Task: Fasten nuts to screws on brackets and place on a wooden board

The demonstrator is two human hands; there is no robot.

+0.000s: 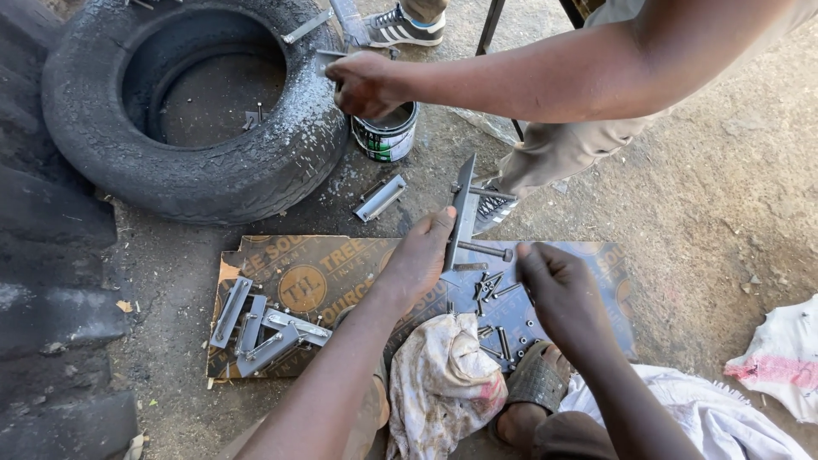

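Both hands work over the flattened cardboard sheet [324, 273] on the dirt floor. I see my left hand [422, 255] closed round a grey metal bracket [463, 213], holding it upright on edge above the sheet's far side, thumb pressed to its face, probably so the long bolt [486, 250] stays level. That bolt juts sideways out of the bracket toward my right hand [558, 290], whose fingers are curled together just beside the bolt's free end; I cannot tell what they pinch, if anything.

The bracket looks like a narrow flat strip of dull steel, standing tall and tilted slightly away from me, with a second bolt crossing it higher up.

Loose bolts and nuts [498, 328] lie scattered on the sheet's right part, within easy reach of the right hand. Similar grey brackets [260, 328] are heaped on its left part. A stained rag [443, 383] rests at its near edge. Beyond the sheet, another person's hand [366, 83] reaches over a paint tin [388, 135] beside an old tyre [196, 102].
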